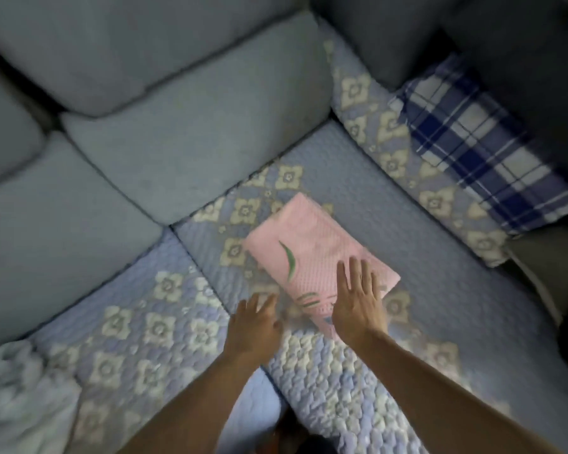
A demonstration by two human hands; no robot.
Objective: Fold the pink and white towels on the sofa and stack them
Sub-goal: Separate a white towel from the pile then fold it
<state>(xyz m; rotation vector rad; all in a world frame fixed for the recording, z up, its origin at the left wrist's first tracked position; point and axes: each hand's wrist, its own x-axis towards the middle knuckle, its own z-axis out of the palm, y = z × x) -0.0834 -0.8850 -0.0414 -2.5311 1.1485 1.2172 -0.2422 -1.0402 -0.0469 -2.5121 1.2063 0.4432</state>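
Observation:
A folded pink towel (312, 247) with green leaf marks lies on the quilted sofa seat (423, 244). My right hand (358, 299) rests flat on the towel's near end with fingers straight and spread. My left hand (254, 326) hovers just left of the towel's near corner, fingers loosely extended and blurred; I cannot tell whether it touches the towel. A white fluffy cloth (17, 398), probably the white towel, lies crumpled at the lower left edge of the view.
Grey back cushions (177, 139) line the sofa at the left and top. A blue-and-white plaid pillow (482, 149) lies at the right against the dark armrest. The seat cover has a floral quilted border (164, 326).

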